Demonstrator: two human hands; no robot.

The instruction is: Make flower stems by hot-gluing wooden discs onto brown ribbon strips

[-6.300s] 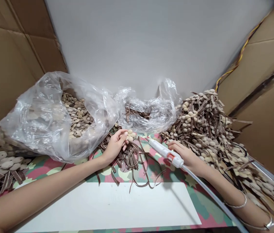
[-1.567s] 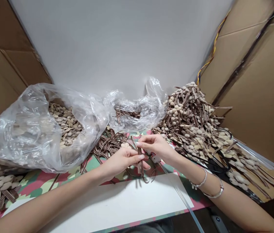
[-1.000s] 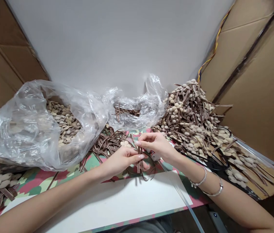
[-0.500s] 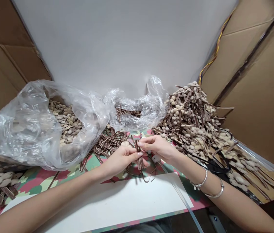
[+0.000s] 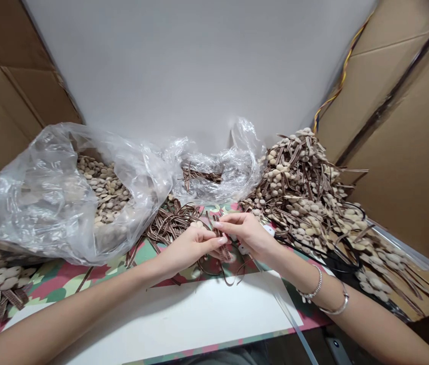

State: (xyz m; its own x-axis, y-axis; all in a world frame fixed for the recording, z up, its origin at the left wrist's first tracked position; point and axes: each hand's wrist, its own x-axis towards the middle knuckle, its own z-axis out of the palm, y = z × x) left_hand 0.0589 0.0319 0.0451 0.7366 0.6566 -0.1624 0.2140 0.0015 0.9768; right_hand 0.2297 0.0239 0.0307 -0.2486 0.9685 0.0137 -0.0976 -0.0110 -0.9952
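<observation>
My left hand and my right hand meet over the middle of the table. Between them is a brown ribbon with pale stitched lines, which the thumb and fingers of each hand pinch. Its folded lower part shows under my left thumb. At my left index finger sits a small beige flower-like piece, partly hidden by the hand. Just beyond lies a tangled heap of loose brown ribbons. A white object shows behind my right wrist; its kind is unclear.
Left stands a clear plastic bag of beige oval pads. A crumpled plastic bag with ribbons lies at the back. Right is a big pile of beige flowers with ribbons, near a black cable. A white sheet covers the front.
My left thumb has slid slightly right and up along the ribbon, and the ribbon's lower part now slants more. The white object behind my right wrist has come into sight.
</observation>
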